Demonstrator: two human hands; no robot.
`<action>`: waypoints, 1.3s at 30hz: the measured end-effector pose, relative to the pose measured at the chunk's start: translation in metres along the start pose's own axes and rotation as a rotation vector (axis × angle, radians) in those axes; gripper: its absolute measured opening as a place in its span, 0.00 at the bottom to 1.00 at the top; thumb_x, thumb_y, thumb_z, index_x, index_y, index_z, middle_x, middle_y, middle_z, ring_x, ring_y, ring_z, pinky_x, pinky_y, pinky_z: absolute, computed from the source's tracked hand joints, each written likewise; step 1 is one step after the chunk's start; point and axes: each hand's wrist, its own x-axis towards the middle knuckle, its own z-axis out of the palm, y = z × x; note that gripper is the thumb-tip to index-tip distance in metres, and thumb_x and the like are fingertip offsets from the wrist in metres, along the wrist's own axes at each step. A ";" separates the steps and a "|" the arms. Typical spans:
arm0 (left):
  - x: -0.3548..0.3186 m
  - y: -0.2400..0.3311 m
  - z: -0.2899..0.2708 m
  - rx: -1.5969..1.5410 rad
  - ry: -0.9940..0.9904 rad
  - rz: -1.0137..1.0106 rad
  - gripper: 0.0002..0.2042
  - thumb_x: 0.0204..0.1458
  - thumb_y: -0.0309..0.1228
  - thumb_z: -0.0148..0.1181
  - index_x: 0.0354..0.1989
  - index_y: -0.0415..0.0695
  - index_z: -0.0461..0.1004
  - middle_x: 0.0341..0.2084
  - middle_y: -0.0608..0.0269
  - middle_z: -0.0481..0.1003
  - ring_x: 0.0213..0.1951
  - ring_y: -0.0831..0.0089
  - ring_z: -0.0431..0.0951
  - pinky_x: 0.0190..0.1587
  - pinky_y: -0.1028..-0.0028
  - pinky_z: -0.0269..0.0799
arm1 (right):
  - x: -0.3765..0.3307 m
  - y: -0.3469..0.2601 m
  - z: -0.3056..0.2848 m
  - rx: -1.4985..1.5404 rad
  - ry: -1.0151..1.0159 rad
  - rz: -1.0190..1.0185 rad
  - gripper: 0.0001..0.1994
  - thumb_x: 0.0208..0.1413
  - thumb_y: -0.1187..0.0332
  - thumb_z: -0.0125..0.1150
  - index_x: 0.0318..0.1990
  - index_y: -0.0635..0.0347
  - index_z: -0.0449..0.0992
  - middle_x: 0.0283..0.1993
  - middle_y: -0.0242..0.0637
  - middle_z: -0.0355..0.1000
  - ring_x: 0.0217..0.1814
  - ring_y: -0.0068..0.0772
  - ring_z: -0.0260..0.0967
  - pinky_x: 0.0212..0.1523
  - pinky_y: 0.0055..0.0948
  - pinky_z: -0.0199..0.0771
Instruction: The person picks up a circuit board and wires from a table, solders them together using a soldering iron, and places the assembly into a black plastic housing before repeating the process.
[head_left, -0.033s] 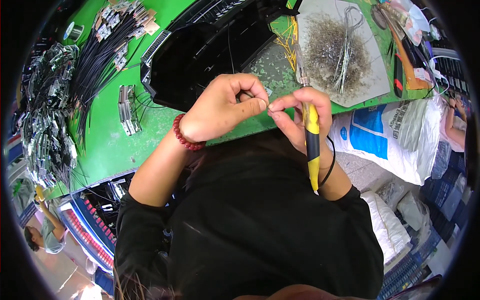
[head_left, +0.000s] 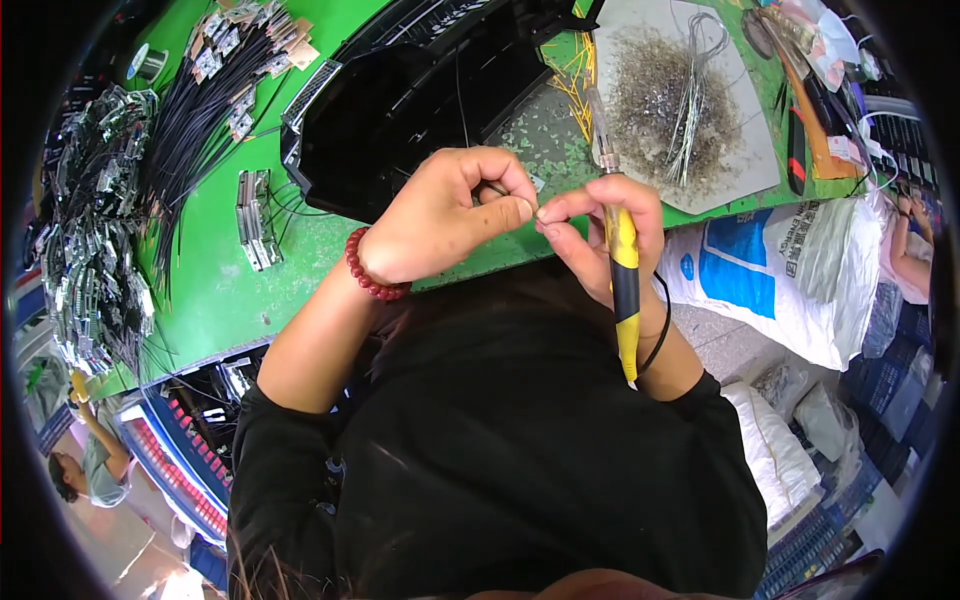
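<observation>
My left hand (head_left: 450,210), with a red bead bracelet (head_left: 362,268) at its wrist, is closed in a pinch on a thin dark wire (head_left: 489,190). Most of that wire is hidden by the fingers. My right hand (head_left: 615,225) holds a yellow-and-black soldering iron (head_left: 625,270) upright against its fingers, metal tip pointing away from me. Its thumb and index finger also pinch close to the left fingertips; whatever small piece lies between them is too small to make out. Just beyond my hands a large black plastic housing (head_left: 390,130) lies on the green table (head_left: 215,310).
Left of the housing stand a few metal strips (head_left: 258,220), bundled black wires (head_left: 185,120) and piled metal parts (head_left: 95,230). A solder spool (head_left: 148,63) sits far left. At right are yellow sticks (head_left: 575,85), a debris-covered grey board (head_left: 755,160) with solder wire (head_left: 690,110), and a white sack (head_left: 810,280).
</observation>
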 end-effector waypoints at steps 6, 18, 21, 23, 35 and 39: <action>0.000 0.005 -0.003 -0.002 -0.028 -0.068 0.03 0.52 0.24 0.60 0.31 0.36 0.74 0.26 0.70 0.73 0.28 0.87 0.69 0.31 0.82 0.67 | 0.003 0.000 -0.005 -0.039 -0.050 -0.021 0.22 0.45 0.85 0.65 0.48 0.65 0.65 0.34 0.40 0.76 0.34 0.28 0.76 0.39 0.25 0.75; -0.001 -0.007 0.017 0.604 0.195 0.298 0.04 0.43 0.20 0.60 0.28 0.38 0.72 0.27 0.56 0.70 0.28 0.61 0.74 0.30 0.70 0.70 | -0.006 -0.001 0.002 -0.345 0.007 0.057 0.22 0.43 0.85 0.60 0.48 0.61 0.67 0.30 0.34 0.71 0.30 0.21 0.71 0.32 0.20 0.72; 0.001 -0.013 0.021 0.682 0.271 0.305 0.04 0.43 0.19 0.59 0.27 0.37 0.70 0.29 0.54 0.70 0.30 0.55 0.73 0.32 0.66 0.70 | -0.013 0.001 -0.005 -0.164 0.040 0.256 0.18 0.55 0.79 0.56 0.53 0.64 0.62 0.32 0.39 0.74 0.34 0.25 0.72 0.38 0.24 0.73; 0.001 -0.019 0.021 0.681 0.300 0.302 0.04 0.43 0.18 0.58 0.27 0.37 0.70 0.30 0.54 0.70 0.30 0.53 0.73 0.32 0.64 0.70 | -0.012 -0.010 -0.008 -0.072 0.128 0.346 0.20 0.62 0.66 0.51 0.57 0.67 0.59 0.32 0.45 0.76 0.31 0.27 0.73 0.37 0.25 0.74; 0.011 -0.023 0.019 0.765 0.259 0.202 0.04 0.43 0.18 0.57 0.25 0.36 0.68 0.27 0.54 0.69 0.30 0.56 0.72 0.32 0.67 0.69 | -0.031 -0.016 -0.040 -0.160 0.250 0.336 0.19 0.50 0.57 0.61 0.35 0.70 0.71 0.30 0.37 0.69 0.25 0.20 0.61 0.25 0.19 0.59; 0.010 -0.023 0.019 0.783 0.269 0.224 0.04 0.43 0.17 0.57 0.25 0.36 0.68 0.27 0.53 0.69 0.30 0.55 0.71 0.31 0.67 0.68 | -0.031 -0.009 -0.042 -0.122 0.190 0.306 0.14 0.47 0.64 0.64 0.33 0.65 0.69 0.24 0.32 0.66 0.22 0.17 0.56 0.23 0.18 0.54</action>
